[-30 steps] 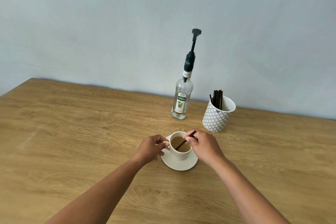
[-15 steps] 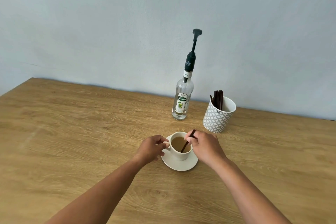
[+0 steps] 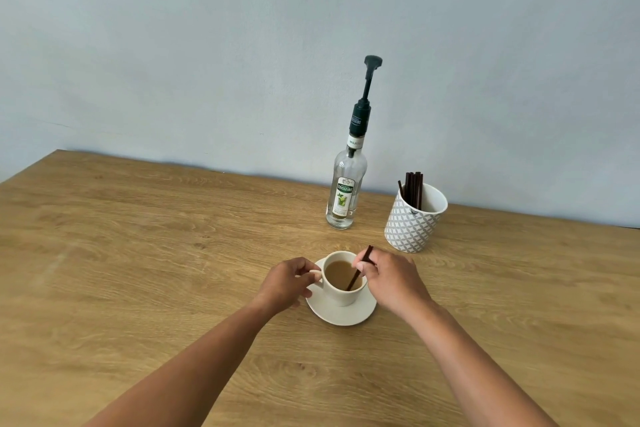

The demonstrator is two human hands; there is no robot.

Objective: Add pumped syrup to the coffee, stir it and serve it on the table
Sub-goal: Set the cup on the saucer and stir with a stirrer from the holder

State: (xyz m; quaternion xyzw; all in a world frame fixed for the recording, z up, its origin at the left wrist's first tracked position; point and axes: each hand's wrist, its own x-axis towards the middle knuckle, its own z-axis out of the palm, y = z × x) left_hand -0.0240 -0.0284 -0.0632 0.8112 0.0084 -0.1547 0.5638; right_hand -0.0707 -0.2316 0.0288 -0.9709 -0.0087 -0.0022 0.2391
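Observation:
A white coffee cup with light brown coffee stands on a white saucer in the middle of the wooden table. My left hand grips the cup's handle on its left side. My right hand pinches a dark brown stir stick whose lower end dips into the coffee at the cup's near right. Behind the cup stands a clear syrup bottle with a tall black pump, untouched.
A patterned grey-and-white mug holding several dark stir sticks stands to the right of the bottle, just behind my right hand. A pale blue wall runs along the table's far edge.
The stir stick has swung from lying flat across the cup to standing steeper, its tip moving to the near right of the coffee. My left hand has stayed on the handle.

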